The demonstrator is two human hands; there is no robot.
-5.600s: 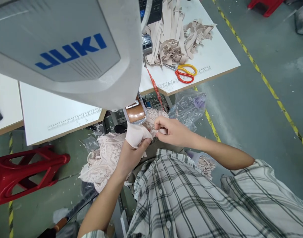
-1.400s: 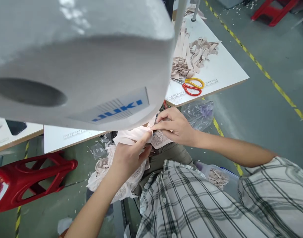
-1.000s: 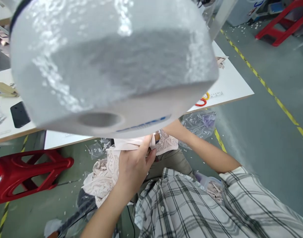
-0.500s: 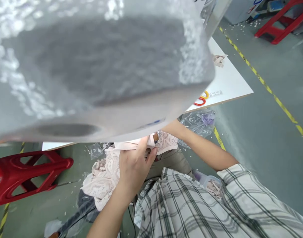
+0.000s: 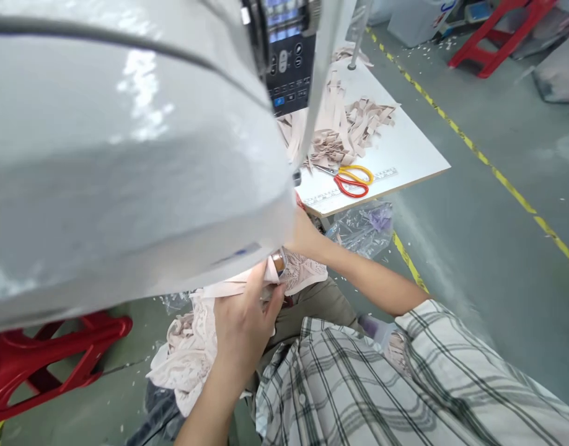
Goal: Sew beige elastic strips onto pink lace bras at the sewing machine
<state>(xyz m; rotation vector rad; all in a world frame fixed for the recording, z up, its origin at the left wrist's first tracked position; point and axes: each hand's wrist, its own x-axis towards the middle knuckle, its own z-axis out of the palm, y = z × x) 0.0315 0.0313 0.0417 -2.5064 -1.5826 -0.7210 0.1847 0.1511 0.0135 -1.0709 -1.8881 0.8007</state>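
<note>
A big grey-white sewing machine head (image 5: 126, 155) fills the upper left and hides the needle area. My left hand (image 5: 242, 316) sits just below it, fingers pinched on a pale pink lace garment (image 5: 191, 347) that hangs down toward my lap. My right hand (image 5: 303, 238) reaches under the machine; only its wrist and back show, its fingers hidden. A lace edge (image 5: 307, 275) lies just below that wrist.
A white table (image 5: 405, 148) at the right carries a pile of beige fabric strips (image 5: 344, 124) and red-and-yellow scissors (image 5: 352, 178). A clear plastic bag (image 5: 366, 226) hangs below it. A red stool (image 5: 43, 362) stands at lower left. Yellow floor tape (image 5: 498, 173) runs along the right.
The view has shifted, so the machine's control panel and the strips and scissors show again. My left hand stays pinched on the lace; my right hand stays tucked under the machine.
</note>
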